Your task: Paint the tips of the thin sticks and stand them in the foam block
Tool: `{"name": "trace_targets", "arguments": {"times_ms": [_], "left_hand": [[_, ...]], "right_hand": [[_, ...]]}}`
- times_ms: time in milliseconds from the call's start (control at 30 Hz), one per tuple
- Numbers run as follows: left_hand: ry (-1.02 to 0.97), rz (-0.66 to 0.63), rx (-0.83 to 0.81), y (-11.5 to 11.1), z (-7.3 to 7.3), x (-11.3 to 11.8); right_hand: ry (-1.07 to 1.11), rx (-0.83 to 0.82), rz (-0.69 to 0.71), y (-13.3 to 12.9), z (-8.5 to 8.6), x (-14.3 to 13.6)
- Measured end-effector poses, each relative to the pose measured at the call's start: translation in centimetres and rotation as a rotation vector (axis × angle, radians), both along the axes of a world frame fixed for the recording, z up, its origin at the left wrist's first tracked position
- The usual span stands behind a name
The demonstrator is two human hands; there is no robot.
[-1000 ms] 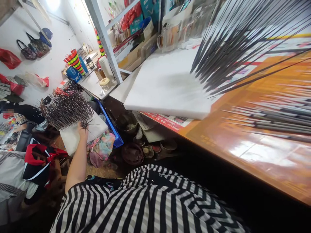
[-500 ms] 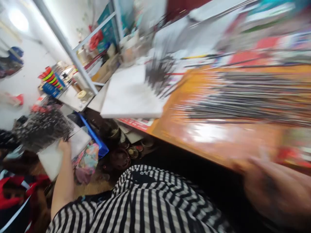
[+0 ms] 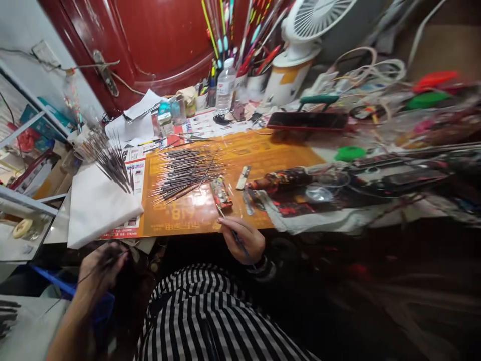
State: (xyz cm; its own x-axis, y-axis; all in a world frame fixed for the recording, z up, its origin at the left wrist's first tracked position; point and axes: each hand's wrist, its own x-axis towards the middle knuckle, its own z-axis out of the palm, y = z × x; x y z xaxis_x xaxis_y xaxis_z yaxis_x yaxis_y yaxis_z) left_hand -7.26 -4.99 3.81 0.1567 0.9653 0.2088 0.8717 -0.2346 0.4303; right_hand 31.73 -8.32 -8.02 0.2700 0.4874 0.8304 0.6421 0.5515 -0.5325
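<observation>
Slim stick (image 3: 239,243) pinched in right grip (image 3: 243,239), dark rod (image 3: 85,276) held in left grip (image 3: 100,265)
Probs super light, stiff but snappable; best held mid-shaft.

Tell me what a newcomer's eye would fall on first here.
Probably the heap of thin dark sticks on the orange mat, with more sticks slanting up from the white slab to its left. The white fan at the back and the red door behind the bench stand out too. Nearer, the right hand holds a slim tool by the mat's front edge.
</observation>
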Motion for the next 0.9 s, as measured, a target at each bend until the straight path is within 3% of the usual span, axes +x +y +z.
{"name": "trace_targets", "arguments": {"times_ms": [33, 200, 267, 333, 433, 567, 700, 800, 900], "left_hand": [[0.008, -0.122, -0.04, 2.0, 0.0, 3.5], [0.13, -0.419, 0.046, 14.6, 0.1, 19.7], [0.23, -0.309, 0.078, 19.5, -0.1, 24.2], [0.272, -0.216, 0.067, 23.3, -0.6, 26.8], [0.287, -0.191, 0.062, 26.4, -1.7, 27.8], [0.31, -0.221, 0.088, 26.6, -2.2, 26.6], [0.306, -0.317, 0.166, 24.0, -1.2, 24.7], [0.261, -0.419, 0.27, 20.7, -0.7, 22.9], [0.302, -0.49, 0.293, 17.2, -1.1, 20.7]], "right_hand": [[0.021, 0.009, -0.012, -0.4, 0.1, 0.3], [0.098, 0.033, -0.071, -2.2, 0.6, 2.1], [0.135, 0.025, -0.121, -2.8, 0.5, 2.6], [0.159, 0.008, -0.163, -3.3, 0.1, 2.9], [0.157, -0.03, -0.194, -3.9, -0.5, 3.3], [0.135, -0.06, -0.221, -4.0, -0.3, 3.6], [0.121, -0.076, -0.221, -3.7, 0.6, 3.7], [0.11, -0.092, -0.227, -3.7, 1.0, 3.8], [0.091, -0.104, -0.272, -4.2, 1.4, 4.1]]}}
